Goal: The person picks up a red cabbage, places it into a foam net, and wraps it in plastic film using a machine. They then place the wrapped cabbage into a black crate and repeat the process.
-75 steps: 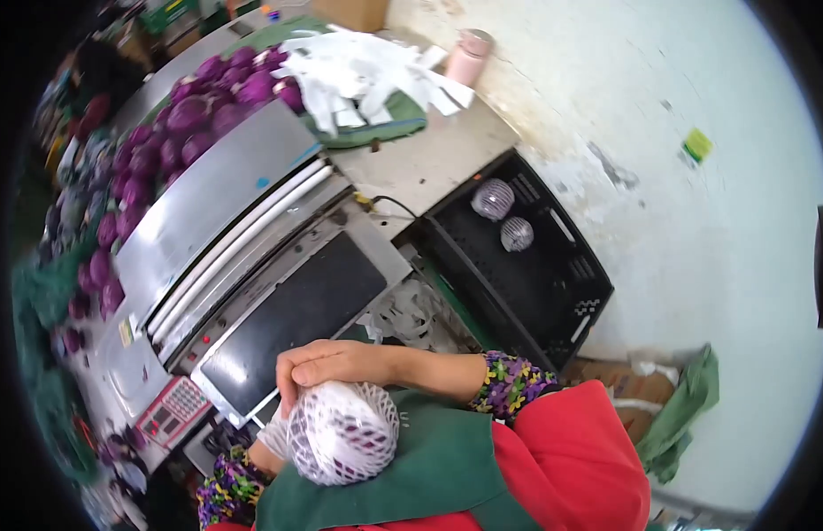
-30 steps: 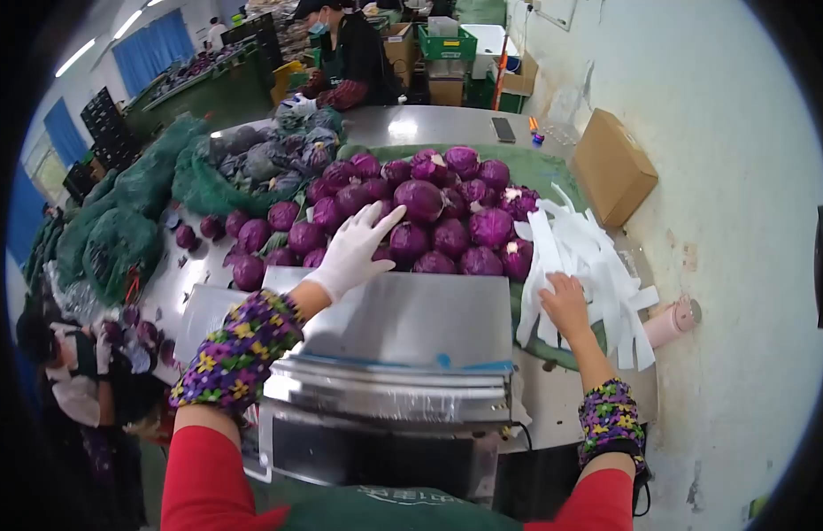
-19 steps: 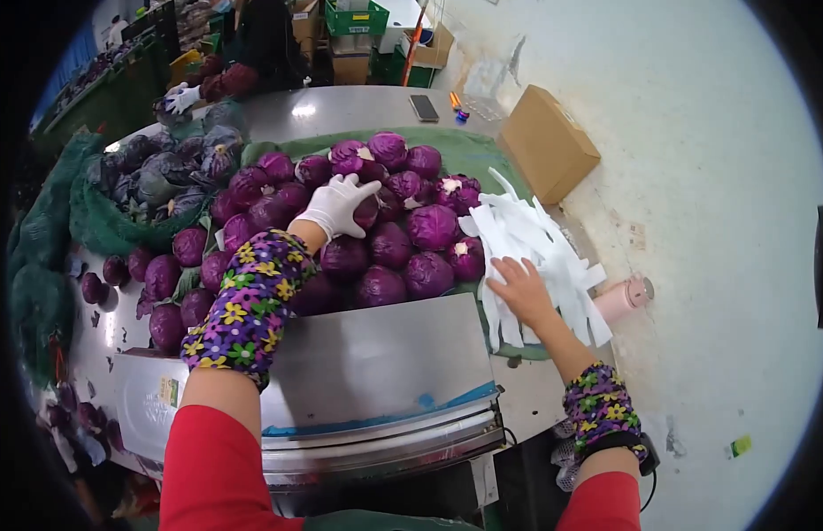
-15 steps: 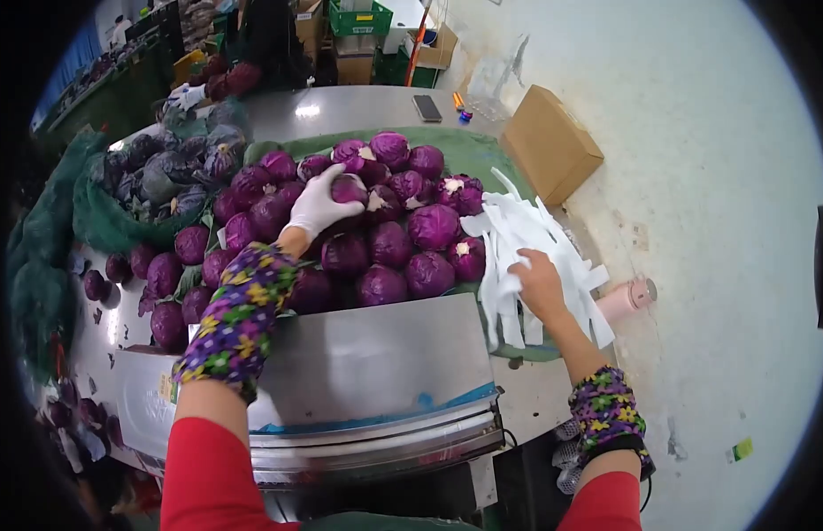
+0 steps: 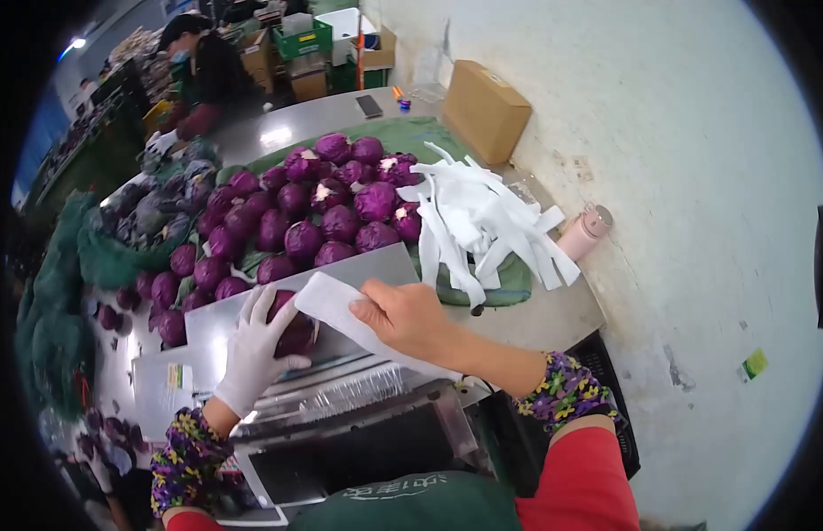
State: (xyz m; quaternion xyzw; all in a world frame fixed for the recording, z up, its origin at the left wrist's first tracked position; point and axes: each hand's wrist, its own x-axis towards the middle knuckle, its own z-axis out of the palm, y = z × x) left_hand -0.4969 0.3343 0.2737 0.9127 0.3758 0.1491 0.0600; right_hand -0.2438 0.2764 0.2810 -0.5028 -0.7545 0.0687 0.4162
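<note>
My left hand, in a white glove, is curled round the side of a red cabbage at the near part of the metal wrapping machine. My right hand is bare and pinches a white foam strip between thumb and fingers. The strip's far end reaches the right side of the cabbage, and its other end hangs below my right wrist. Beyond the machine lies a heap of red cabbages. Right of them, a pile of loose white foam strips rests on green netting.
A pink bottle and a cardboard box stand along the wall. A phone lies at the table's far side. Green net sacks with darker cabbages are at left. A co-worker in dark clothes stands at the far left.
My left hand has brought a cabbage from the heap back to the machine. My right hand has lifted a foam strip from the pile and moved left to the cabbage.
</note>
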